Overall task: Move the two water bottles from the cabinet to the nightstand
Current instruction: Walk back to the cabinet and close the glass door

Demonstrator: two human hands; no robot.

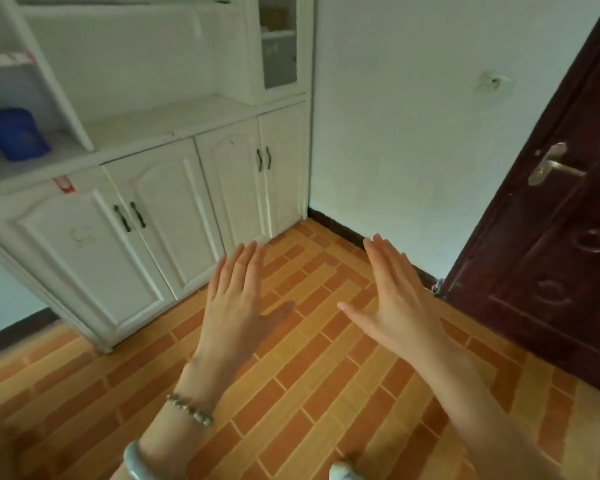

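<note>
A white cabinet (160, 133) with shelves above and closed lower doors fills the left side of the head view. No water bottle and no nightstand can be seen. My left hand (238, 299) is held out flat over the floor, fingers apart, holding nothing; a bead bracelet and a pale bangle sit on that wrist. My right hand (392, 296) is also spread flat and empty, to the right of the left hand. Both hands hover in front of the cabinet's right end, apart from it.
A blue container (13, 133) stands on the cabinet's left shelf. A glass-fronted door (279, 43) is at the upper right of the cabinet. A dark brown door (548, 237) with a metal handle (548, 164) stands at the right. Orange tiled floor (309, 393) lies below.
</note>
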